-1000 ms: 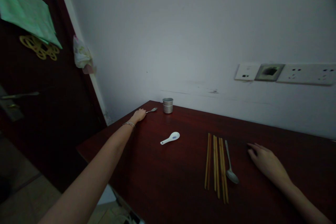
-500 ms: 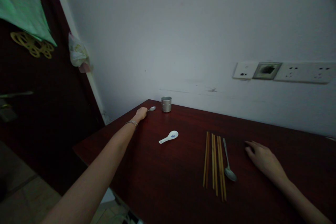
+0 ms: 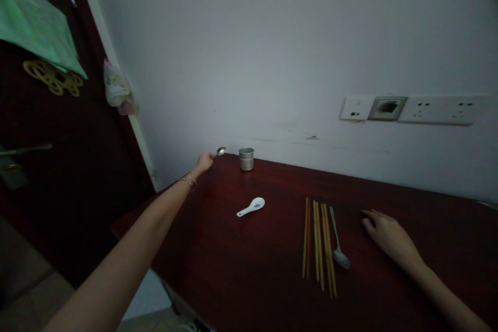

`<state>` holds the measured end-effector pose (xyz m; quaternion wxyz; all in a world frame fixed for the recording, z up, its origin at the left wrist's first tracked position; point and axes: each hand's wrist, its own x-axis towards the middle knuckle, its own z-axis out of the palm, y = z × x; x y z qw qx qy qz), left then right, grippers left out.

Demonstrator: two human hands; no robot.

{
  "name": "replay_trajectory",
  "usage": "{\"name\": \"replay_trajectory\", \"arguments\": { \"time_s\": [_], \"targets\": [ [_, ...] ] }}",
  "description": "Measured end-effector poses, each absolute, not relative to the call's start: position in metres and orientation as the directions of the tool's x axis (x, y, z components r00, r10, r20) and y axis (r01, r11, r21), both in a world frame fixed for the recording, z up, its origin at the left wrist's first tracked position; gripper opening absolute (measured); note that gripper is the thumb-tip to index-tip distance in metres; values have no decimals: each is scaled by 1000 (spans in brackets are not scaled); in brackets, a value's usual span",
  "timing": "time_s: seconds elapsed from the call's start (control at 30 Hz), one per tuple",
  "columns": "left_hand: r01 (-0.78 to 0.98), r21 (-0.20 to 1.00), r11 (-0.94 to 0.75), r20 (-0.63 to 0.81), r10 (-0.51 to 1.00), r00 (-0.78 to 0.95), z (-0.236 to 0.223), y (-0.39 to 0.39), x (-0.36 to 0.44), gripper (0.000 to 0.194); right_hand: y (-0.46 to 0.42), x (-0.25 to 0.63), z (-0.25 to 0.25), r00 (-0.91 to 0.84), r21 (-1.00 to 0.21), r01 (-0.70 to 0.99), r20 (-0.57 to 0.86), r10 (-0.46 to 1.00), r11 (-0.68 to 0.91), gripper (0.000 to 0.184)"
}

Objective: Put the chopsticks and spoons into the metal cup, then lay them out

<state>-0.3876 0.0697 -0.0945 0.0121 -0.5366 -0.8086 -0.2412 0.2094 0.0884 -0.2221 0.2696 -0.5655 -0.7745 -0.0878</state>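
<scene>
Stretched out to the table's far left corner, my left hand (image 3: pixel 204 161) is closed around the handle of a metal spoon (image 3: pixel 221 151), its bowl raised off the tabletop. A grey metal cup (image 3: pixel 246 159) stands upright just right of that spoon. Nearer to me lies a white ceramic spoon (image 3: pixel 252 206) with a blue mark in its bowl. Several wooden chopsticks (image 3: pixel 318 246) lie side by side, with a long-handled metal spoon (image 3: pixel 339 249) along their right. My right hand (image 3: pixel 391 236) rests on the table beyond that spoon, fingers extended and holding nothing.
The dark red table (image 3: pixel 272 270) meets a pale wall (image 3: pixel 252 52) carrying sockets (image 3: pixel 422 109) at the right. On the left is a dark door (image 3: pixel 78 166) with a handle (image 3: pixel 27 150), a green cloth (image 3: pixel 37 26) and a hanging plastic bag (image 3: pixel 116 83).
My left hand has lifted the metal spoon from the tabletop, moving slightly up and left. My right hand stays in place. The view has shifted slightly.
</scene>
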Motion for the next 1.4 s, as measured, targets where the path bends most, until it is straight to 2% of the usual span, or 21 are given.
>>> {"name": "replay_trajectory", "arguments": {
  "time_s": [0.1,0.3,0.4,0.57,0.7,0.8,1.03,1.23,1.33,1.4],
  "targets": [
    [884,365,292,381,819,-428,-61,75,-385,25,88,209,-222,-253,-102,933,499,829,346,40],
    [910,375,175,563,737,-374,14,77,-359,27,84,206,-216,-236,-85,947,467,852,309,41],
    [886,462,48,609,709,-356,42,76,-328,27,80,203,-212,-221,-99,950,456,862,297,41],
    [760,618,-202,563,788,-248,59,69,-245,27,75,200,-207,-206,-121,949,463,862,292,39],
    [565,715,-412,540,838,-73,51,56,-169,24,73,198,-203,-203,-108,954,453,868,280,39],
    [433,773,-464,501,865,31,33,46,-119,21,71,197,-200,-202,-113,954,440,875,277,40],
    [197,893,-404,386,914,124,-27,34,-39,18,68,196,-194,-186,-143,952,427,885,269,40],
    [107,946,-304,294,950,102,-51,38,-15,18,66,194,-192,-167,-179,947,433,886,265,37],
    [73,955,-288,281,955,97,-56,39,-14,17,67,195,-193,-129,-255,933,424,896,255,37],
    [45,958,-283,279,956,91,-59,39,-14,17,68,196,-191,-98,-349,900,424,900,262,38]
  ]
}}
